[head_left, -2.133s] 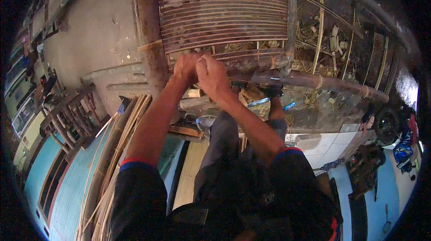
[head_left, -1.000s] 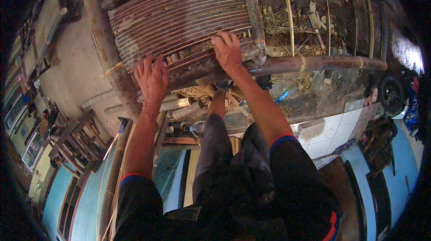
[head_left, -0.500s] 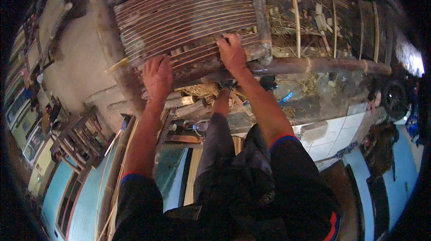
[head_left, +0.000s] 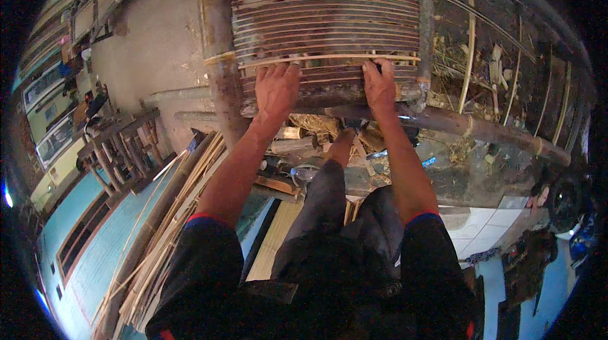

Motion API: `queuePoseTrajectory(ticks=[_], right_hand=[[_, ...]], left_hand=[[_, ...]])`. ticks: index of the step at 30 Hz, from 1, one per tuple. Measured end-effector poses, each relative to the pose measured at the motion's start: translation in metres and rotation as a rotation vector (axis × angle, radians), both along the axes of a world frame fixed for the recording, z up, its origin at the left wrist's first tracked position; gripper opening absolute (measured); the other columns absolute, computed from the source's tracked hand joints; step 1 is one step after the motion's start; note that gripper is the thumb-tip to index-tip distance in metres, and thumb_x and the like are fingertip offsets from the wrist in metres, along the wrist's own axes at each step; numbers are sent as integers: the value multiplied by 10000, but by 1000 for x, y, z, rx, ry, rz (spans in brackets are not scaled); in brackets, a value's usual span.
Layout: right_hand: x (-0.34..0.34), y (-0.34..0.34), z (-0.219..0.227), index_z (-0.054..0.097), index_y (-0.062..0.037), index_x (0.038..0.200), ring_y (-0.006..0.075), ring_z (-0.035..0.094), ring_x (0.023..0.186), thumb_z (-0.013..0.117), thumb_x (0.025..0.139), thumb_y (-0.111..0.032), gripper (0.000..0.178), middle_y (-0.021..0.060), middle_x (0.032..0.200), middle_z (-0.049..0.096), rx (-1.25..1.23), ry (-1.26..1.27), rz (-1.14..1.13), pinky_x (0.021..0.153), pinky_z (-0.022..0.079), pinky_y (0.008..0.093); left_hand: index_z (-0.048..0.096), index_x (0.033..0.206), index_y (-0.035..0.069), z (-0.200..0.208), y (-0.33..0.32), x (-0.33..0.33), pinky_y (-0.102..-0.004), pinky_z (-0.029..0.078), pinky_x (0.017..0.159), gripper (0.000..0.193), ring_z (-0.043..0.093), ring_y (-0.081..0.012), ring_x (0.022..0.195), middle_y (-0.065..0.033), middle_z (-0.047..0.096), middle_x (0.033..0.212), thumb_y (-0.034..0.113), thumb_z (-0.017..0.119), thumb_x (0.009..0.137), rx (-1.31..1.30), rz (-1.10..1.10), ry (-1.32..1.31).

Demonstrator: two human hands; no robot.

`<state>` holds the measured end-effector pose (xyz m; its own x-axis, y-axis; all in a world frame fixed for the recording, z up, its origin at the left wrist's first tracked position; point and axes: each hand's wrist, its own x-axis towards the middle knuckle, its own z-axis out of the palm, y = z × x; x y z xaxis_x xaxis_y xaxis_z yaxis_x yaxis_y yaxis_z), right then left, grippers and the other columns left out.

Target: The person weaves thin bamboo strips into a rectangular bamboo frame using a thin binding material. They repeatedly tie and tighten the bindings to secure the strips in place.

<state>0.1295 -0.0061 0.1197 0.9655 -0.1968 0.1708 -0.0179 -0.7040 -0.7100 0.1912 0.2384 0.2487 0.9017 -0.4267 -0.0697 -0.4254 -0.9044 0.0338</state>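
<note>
A bamboo frame with many thin parallel slats (head_left: 323, 20) lies in front of me. One paler bamboo strip (head_left: 329, 58) runs across it, nearly level with the other slats, from the left pole (head_left: 218, 42) to the right post (head_left: 425, 36). My left hand (head_left: 277, 90) is closed, its fingers curled at the strip's left part. Farther right, my right hand (head_left: 380, 90) pinches the same strip between thumb and fingers. Below both hands runs a thick dark pole (head_left: 310, 96) along the frame's near side.
Long split bamboo strips (head_left: 171, 220) lean at the lower left beside a small wooden rack (head_left: 120, 150). Cut bamboo pieces (head_left: 294, 145) and shavings lie under the frame. White tiles (head_left: 481, 229) and a black wheel (head_left: 565, 199) are at the right. Scraps (head_left: 497, 68) litter the ground beyond the post.
The view has turned, so the frame sits farther right and more level. The pale strip now shows clearly across the slats, with both hands at it. My right fingers have closed in a pinch.
</note>
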Motion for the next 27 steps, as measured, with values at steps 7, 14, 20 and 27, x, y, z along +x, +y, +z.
queuePoseTrajectory(ticks=[7, 14, 20, 27], right_hand=[[1, 1, -1, 702, -90, 1114, 368, 553, 1017, 709, 865, -105, 250, 135, 1082, 574, 50, 38, 24, 849, 490, 469], [3, -4, 9, 684, -49, 1085, 362, 584, 916, 662, 946, -138, 166, 151, 1042, 566, 91, -26, 7, 782, 494, 447], [-14, -19, 80, 678, -27, 1059, 325, 624, 782, 596, 997, -195, 197, 124, 873, 620, 364, 319, 60, 776, 508, 417], [-31, -71, 157, 693, -34, 1028, 259, 652, 745, 589, 998, -318, 304, 136, 806, 674, 695, 631, 194, 734, 518, 369]], left_hand=[[673, 957, 114, 1, 6, 4, -455, 449, 785, 109, 658, -291, 864, -80, 695, 868, 194, 630, 898, -75, -12, 80], [644, 902, 115, 7, 1, 11, -467, 449, 758, 76, 659, -302, 835, -85, 694, 848, 188, 629, 888, -24, -3, 201], [645, 932, 108, 8, 1, 10, -490, 449, 786, 91, 658, -329, 863, -104, 694, 863, 186, 623, 890, 0, -54, 158], [656, 982, 81, 27, -24, 9, -480, 445, 853, 228, 646, -335, 927, -114, 699, 924, 302, 622, 939, 0, -29, 134]])
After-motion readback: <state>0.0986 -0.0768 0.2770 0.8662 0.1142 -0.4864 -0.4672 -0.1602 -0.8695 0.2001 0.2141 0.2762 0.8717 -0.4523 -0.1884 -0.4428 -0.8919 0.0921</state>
